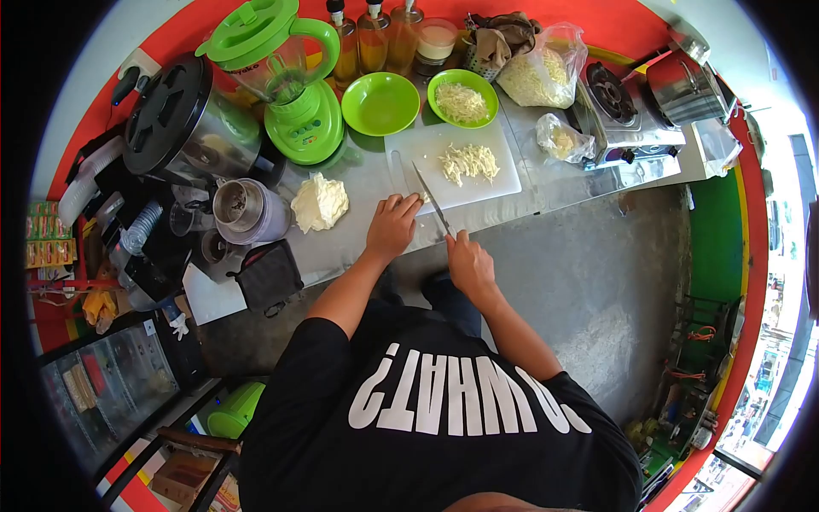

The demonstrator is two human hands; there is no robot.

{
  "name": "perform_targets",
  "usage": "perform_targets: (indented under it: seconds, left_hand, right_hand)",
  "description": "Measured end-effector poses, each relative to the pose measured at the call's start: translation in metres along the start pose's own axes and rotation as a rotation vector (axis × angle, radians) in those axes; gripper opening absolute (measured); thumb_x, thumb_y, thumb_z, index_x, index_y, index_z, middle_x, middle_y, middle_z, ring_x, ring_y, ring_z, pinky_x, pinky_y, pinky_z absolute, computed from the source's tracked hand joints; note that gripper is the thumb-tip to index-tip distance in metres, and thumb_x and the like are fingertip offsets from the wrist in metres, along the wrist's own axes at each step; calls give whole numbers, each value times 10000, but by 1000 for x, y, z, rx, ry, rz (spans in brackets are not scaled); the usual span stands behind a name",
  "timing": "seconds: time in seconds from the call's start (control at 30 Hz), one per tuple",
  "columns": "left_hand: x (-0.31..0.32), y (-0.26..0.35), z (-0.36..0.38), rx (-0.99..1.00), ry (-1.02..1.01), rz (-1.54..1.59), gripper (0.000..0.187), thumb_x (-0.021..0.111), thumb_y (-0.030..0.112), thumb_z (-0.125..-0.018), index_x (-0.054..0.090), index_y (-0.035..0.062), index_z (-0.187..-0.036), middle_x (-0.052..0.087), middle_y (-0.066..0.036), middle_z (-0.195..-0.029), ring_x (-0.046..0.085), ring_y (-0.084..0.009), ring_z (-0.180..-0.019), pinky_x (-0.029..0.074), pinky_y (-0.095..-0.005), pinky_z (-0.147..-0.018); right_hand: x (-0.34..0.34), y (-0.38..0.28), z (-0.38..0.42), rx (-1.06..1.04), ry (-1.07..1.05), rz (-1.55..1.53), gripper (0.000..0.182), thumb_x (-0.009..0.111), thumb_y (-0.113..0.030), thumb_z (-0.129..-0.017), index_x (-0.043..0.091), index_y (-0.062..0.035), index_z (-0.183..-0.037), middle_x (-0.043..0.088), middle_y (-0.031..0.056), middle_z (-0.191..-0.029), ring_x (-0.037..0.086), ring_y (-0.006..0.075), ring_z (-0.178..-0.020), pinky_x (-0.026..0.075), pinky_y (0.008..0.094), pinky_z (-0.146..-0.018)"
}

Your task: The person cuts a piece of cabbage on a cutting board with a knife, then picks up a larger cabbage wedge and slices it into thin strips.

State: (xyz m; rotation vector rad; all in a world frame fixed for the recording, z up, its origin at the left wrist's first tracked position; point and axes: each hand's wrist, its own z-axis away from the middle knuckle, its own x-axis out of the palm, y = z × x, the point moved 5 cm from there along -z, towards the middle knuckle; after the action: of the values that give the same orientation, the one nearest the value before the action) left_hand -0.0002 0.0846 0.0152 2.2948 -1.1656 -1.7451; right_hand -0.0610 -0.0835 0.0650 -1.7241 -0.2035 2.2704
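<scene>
My right hand [469, 260] is closed around the handle of a kitchen knife [433, 203], its blade pointing away over the white cutting board [499, 171]. At the board's near left edge, my left hand [395, 224] has its fingers curled beside the blade. A small pale piece of cabbage [425, 197] shows at those fingertips, mostly hidden by them. A pile of shredded cabbage [469, 164] lies on the board, beyond the knife. To the left, a larger pale cabbage chunk [320, 202] sits on the metal counter [363, 183].
Behind the board stand a green bowl [380, 104] and a second green bowl [437, 81] holding shreds. A green blender [303, 119] is at back left. Bagged shreds [537, 78], a small bag [563, 139] and a gas stove [627, 128] are right. A black pouch [268, 275] lies front left.
</scene>
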Motion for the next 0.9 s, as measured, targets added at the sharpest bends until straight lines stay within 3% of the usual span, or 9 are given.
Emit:
perform_targets:
  seconds: [0.17,0.43,0.67,0.9]
  left_hand:
    - [5,-4,0,4,-2,7,460,678,68,-795,649,57,-1255,610,-32,-1350,551,-276,-1130,451,-418,-943]
    - [-1,-1,-2,-6,-15,-10,407,682,93,-821,658,59,-1226,611,-18,-1341,558,-261,-1123,462,-407,-931]
    - [5,-5,0,1,32,-21,431,704,84,-800,662,58,-1228,619,-23,-1310,561,-250,-1106,466,-398,-924]
    - [-3,-1,-1,9,12,-11,428,703,78,-797,663,53,-1222,619,-24,-1312,562,-255,-1104,466,-397,-925]
  right_hand:
    - [35,-3,-6,58,-6,15,364,467,-388,-1082,529,-39,-1000,713,255,-797,720,450,-758,581,538,-688]
    - [10,-20,-13,25,-11,34,361,462,-387,-1083,507,-37,-1007,729,236,-838,729,437,-806,588,521,-717]
    - [46,-13,-16,86,-3,-26,353,476,-378,-1077,500,-29,-1038,726,248,-854,727,444,-822,587,524,-733]
    - [13,-15,-18,-4,-38,-23,326,496,-353,-1068,505,-27,-1059,727,262,-909,724,453,-852,580,541,-759]
